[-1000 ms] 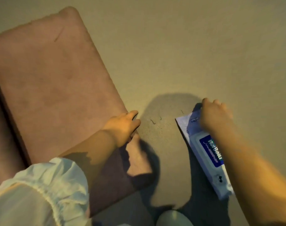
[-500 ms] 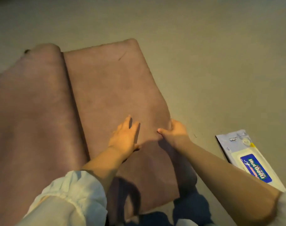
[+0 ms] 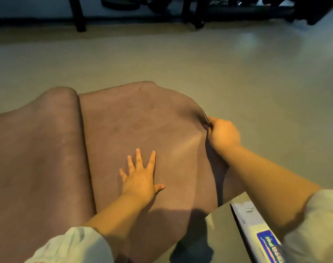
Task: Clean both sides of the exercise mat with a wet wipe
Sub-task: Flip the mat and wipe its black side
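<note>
Exercise mat [image 3: 124, 126] lies folded on the floor [image 3: 237, 76], pressed flat by left hand [image 3: 141, 179], its 3 o'clock edge pinched by right hand [image 3: 223, 132]; wipe pack [image 3: 256, 223] at 5 o'clock untouched, wiping judged not begun.

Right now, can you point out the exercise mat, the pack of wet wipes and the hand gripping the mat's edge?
exercise mat [image 3: 124, 126], head view, upper surface of folded panel
pack of wet wipes [image 3: 256, 223], head view, pale wrapper
right hand [image 3: 223, 132], head view, back of hand
</note>
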Motion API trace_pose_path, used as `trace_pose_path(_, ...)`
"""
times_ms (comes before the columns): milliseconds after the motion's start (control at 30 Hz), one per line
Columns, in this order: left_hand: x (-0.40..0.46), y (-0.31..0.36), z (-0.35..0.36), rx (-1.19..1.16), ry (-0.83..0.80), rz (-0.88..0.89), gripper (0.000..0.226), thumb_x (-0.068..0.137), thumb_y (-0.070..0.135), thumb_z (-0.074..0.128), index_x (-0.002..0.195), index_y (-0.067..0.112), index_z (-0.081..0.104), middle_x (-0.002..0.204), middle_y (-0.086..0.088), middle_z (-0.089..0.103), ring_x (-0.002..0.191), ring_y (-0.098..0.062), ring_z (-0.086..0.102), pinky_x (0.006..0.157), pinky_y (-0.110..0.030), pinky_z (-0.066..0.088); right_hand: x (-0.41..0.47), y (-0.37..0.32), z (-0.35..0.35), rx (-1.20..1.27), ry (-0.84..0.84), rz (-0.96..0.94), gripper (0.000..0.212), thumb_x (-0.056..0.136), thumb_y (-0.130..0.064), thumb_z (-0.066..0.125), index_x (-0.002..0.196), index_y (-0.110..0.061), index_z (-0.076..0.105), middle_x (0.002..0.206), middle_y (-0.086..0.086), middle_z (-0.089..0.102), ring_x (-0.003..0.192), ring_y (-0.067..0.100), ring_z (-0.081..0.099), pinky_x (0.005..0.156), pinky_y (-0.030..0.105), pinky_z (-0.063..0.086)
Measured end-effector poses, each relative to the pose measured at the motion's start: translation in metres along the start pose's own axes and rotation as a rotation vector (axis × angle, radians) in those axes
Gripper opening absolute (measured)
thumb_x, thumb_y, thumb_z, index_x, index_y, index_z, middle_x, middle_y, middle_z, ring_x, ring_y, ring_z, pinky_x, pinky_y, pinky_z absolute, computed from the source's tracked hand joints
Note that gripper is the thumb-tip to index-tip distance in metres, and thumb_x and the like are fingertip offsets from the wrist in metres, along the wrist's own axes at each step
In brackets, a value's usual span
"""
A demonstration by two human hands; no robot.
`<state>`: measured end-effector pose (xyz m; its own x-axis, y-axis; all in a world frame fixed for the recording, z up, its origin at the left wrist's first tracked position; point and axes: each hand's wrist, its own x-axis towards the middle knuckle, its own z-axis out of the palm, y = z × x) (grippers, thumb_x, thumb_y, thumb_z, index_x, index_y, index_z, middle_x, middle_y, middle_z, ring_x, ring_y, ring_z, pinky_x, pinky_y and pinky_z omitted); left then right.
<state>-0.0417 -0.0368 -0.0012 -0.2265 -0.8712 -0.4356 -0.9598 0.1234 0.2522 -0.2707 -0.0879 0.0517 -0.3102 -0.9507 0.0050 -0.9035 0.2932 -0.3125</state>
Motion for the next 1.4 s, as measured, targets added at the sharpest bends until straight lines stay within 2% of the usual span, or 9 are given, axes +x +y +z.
trace_pose_path(167, 0.014, 0.018, 0.003, 0.028, -0.038, -0.052, 0.101, 0.084, 0.054, 0.06, 0.147, 0.035, -0.018, 0.151, -0.012, -0.033, 0.14, -0.043, -0.021, 0.109, -0.064, 0.003, 0.049, 0.056, -0.075, -0.039, 0.219, 0.19, 0.033, 0.096, -0.023, 0.049, 0.127, -0.027, 0.06, 0.118, 0.025, 0.061, 0.107, 0.044, 0.057, 0.085, 0.044, 0.047)
trace_pose_path(367, 0.046, 0.055, 0.021, 0.003, -0.087, -0.111, 0.099, 0.084, 0.056, 0.058, 0.147, 0.038, -0.016, 0.152, -0.009, -0.032, 0.14, -0.042, -0.021, 0.107, -0.067, 0.008, 0.066, 0.142, -0.102, 0.124, 0.41, 0.55, 0.028, 0.094, -0.013, 0.046, 0.115, -0.007, 0.063, 0.115, 0.031, 0.059, 0.108, 0.046, 0.053, 0.085, 0.046, 0.042)
trace_pose_path(533, 0.061, 0.065, 0.056, -0.14, -0.207, -0.224, 0.1, 0.083, 0.051, 0.064, 0.148, 0.041, -0.011, 0.152, -0.006, -0.032, 0.142, -0.04, -0.015, 0.107, -0.064, 0.02, 0.06, 0.17, -0.043, 0.148, 0.273, 0.485, 0.026, 0.097, -0.02, 0.046, 0.112, -0.005, 0.06, 0.113, 0.029, 0.059, 0.106, 0.044, 0.054, 0.076, 0.04, 0.04)
trace_pose_path(800, 0.068, 0.072, 0.078, 0.009, -0.246, -0.211, 0.096, 0.083, 0.055, 0.06, 0.149, 0.037, -0.009, 0.153, -0.011, -0.029, 0.139, -0.046, -0.019, 0.108, -0.065, 0.012, 0.053, 0.167, -0.002, 0.022, 0.16, 0.365, 0.03, 0.098, -0.02, 0.044, 0.124, -0.007, 0.051, 0.115, 0.027, 0.059, 0.105, 0.045, 0.054, 0.081, 0.045, 0.042)
trace_pose_path(933, 0.079, 0.083, 0.074, 0.033, -0.242, -0.154, 0.091, 0.085, 0.057, 0.057, 0.15, 0.037, -0.003, 0.155, -0.009, -0.025, 0.141, -0.043, -0.016, 0.109, -0.063, 0.012, 0.046, 0.147, 0.026, 0.144, -0.096, 0.182, 0.067, 0.094, -0.012, 0.054, 0.151, -0.021, 0.02, 0.131, 0.02, 0.05, 0.113, 0.038, 0.051, 0.088, 0.038, 0.042)
trace_pose_path(1000, 0.08, 0.085, 0.074, 0.048, -0.262, -0.115, 0.09, 0.085, 0.057, 0.057, 0.149, 0.037, -0.004, 0.155, -0.008, -0.026, 0.141, -0.043, -0.018, 0.108, -0.065, 0.01, 0.039, 0.142, 0.044, 0.05, -0.279, 0.15, 0.088, 0.089, -0.009, 0.059, 0.152, -0.028, 0.001, 0.141, 0.016, 0.036, 0.119, 0.035, 0.046, 0.092, 0.038, 0.04)
trace_pose_path(1067, 0.078, 0.084, 0.076, 0.063, -0.268, -0.09, 0.089, 0.086, 0.057, 0.055, 0.149, 0.037, -0.005, 0.154, -0.008, -0.028, 0.14, -0.043, -0.019, 0.108, -0.065, 0.008, 0.026, 0.145, 0.058, -0.191, -0.325, 0.2, 0.098, 0.087, -0.008, 0.061, 0.15, -0.03, -0.01, 0.157, 0.012, 0.009, 0.138, 0.036, 0.026, 0.111, 0.045, 0.029)
trace_pose_path(1200, 0.077, 0.082, 0.077, 0.079, -0.271, -0.078, 0.088, 0.088, 0.056, 0.052, 0.149, 0.037, -0.008, 0.153, -0.008, -0.03, 0.139, -0.043, -0.022, 0.108, -0.067, 0.005, 0.007, 0.157, 0.065, -0.517, -0.202, 0.257, 0.082, 0.094, -0.01, 0.046, 0.15, -0.028, -0.01, 0.156, 0.014, -0.02, 0.143, 0.039, -0.011, 0.117, 0.05, 0.004)
trace_pose_path(1400, 0.08, 0.081, 0.075, 0.106, -0.29, -0.057, 0.093, 0.086, 0.056, 0.056, 0.149, 0.036, -0.009, 0.154, -0.009, -0.028, 0.139, -0.045, -0.019, 0.107, -0.068, 0.01, -0.003, 0.155, 0.075, -0.369, -0.354, 0.294, 0.067, 0.097, -0.014, 0.04, 0.152, -0.021, 0.004, 0.157, 0.012, -0.018, 0.144, 0.036, -0.008, 0.117, 0.049, 0.005)
